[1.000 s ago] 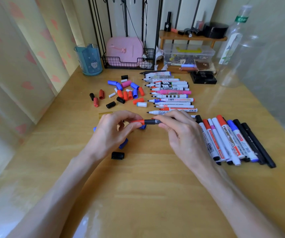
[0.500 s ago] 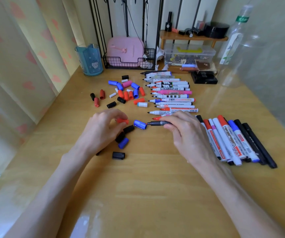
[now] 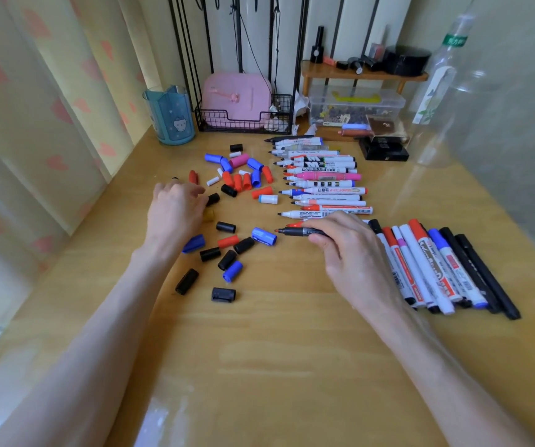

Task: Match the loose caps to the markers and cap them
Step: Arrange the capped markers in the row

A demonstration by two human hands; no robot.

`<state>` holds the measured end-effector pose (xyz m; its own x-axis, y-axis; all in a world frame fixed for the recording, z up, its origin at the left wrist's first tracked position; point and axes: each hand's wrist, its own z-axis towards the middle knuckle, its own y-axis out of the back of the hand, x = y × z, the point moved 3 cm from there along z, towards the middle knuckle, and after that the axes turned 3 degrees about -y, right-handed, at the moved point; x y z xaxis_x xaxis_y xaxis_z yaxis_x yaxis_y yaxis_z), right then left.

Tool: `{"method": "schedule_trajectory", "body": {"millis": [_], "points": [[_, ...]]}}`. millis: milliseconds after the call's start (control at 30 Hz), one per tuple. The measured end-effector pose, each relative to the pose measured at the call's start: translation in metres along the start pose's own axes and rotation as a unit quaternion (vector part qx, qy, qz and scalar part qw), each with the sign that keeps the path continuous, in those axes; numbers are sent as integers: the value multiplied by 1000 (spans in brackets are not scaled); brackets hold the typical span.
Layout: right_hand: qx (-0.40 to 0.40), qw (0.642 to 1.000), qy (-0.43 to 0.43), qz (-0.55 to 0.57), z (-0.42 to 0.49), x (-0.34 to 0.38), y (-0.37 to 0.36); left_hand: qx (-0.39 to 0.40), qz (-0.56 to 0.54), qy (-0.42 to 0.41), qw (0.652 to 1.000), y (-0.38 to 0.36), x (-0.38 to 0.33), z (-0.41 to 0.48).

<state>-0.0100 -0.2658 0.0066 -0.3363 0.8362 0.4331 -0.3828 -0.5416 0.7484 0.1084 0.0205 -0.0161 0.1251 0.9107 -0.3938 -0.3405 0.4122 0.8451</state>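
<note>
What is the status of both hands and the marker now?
Right hand grips uncapped black marker. Left hand beside black cap, grasp unclear. Nothing in the way.

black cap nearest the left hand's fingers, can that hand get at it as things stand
Probably yes: the black cap lies on its side right by the left hand's fingers, with nothing over it or between.

Caps (image 3: 227, 241) are red, blue, black, white and pink; the held marker (image 3: 295, 232) black; desk (image 3: 275, 350) yellow wood-grain; curtain (image 3: 34, 124) cream with pink hearts.
</note>
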Motion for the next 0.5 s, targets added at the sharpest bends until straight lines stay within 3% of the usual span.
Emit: {"method": "schedule_trajectory", "body": {"millis": [300, 400, 500], "points": [[-5, 1000, -21, 0, 2, -3, 1, 62, 8, 98, 993, -4, -2, 28], [-8, 1000, -26, 5, 2, -4, 2, 93, 5, 79, 993, -1, -7, 34], [-14, 999, -28, 5, 3, -5, 4, 65, -30, 9, 997, 3, -16, 22]]}}
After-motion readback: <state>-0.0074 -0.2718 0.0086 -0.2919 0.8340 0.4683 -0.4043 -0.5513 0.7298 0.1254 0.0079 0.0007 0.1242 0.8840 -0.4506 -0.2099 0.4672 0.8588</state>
